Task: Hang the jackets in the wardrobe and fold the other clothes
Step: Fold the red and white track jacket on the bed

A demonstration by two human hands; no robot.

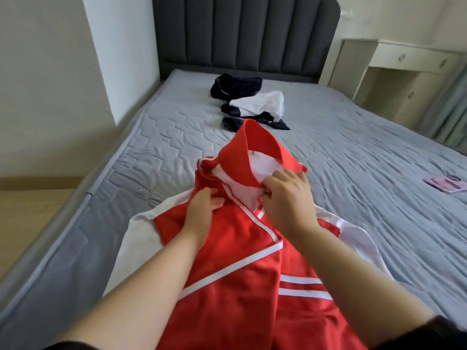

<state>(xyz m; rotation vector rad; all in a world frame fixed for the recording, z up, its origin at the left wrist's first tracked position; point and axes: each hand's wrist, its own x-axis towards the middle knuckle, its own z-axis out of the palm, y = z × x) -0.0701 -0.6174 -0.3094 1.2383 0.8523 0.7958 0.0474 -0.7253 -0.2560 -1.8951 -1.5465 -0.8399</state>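
Note:
A red jacket [235,261] with white sleeves and white stripes lies face up on the grey mattress [353,152], collar standing up toward the headboard. My left hand [202,210] grips the red front panel just below the collar. My right hand [288,198] pinches the other front edge at the neck opening, where the white lining shows. Farther up the bed lies a loose heap of other clothes: a dark navy garment [235,87], a white garment [262,102] and more dark fabric beneath it.
A dark grey padded headboard [247,34] stands at the far end. A cream dresser [404,72] is at the right. A small pink object [447,185] lies near the mattress's right edge. Wooden floor [22,215] shows left of the bed.

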